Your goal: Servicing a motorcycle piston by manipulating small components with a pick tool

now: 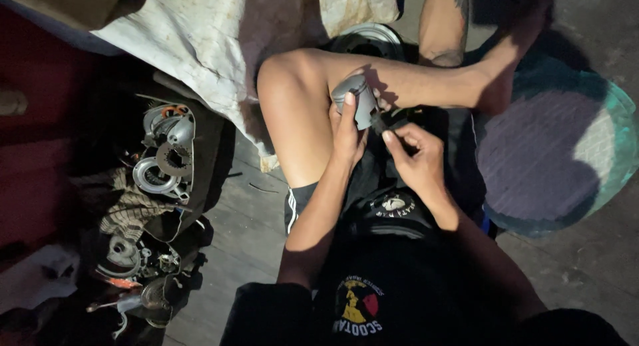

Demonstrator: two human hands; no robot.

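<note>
The small cylinder (359,101) in the left hand (347,134) looked like grey metal, smooth, with a dull matt shine. The machine parts (163,156) near the left edge of the floor (246,233) were metal too, silver-grey and a little glossy on the round faces. They lay on a dark cloth (213,146), and beside them was a rough striped rag (130,209). The floor looked like worn, matt wooden planks. The pale sheet (200,40) was creased and stained. The shorts (399,213) were black matt cloth.

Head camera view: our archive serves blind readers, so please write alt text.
A seated person's left hand grips a grey metal cylinder over their lap while the right hand pinches at its lower edge. Round metal machine parts lie on the floor beside them.
</note>
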